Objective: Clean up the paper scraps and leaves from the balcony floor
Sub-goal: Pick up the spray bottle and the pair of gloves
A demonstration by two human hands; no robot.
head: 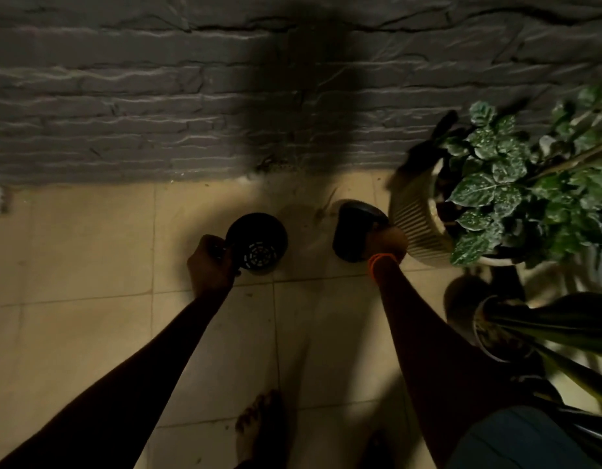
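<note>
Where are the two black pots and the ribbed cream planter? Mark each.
Left black pot (259, 253): head view, on its perforated base inside.
Right black pot (352, 228): head view, on its dark outer wall.
Ribbed cream planter (416, 214): head view, on its ribbed side.

Two hands (211, 262) (385, 243), two black plastic pots (259, 243) (355, 231), two potted plants (495, 184) (516, 330), two bare feet (259, 431) (377, 448)

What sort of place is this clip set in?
Likely a home balcony or patio at night: a grey brick wall meets a beige tiled floor, with potted plants at the right, and each hand holds an empty black nursery pot.
</note>
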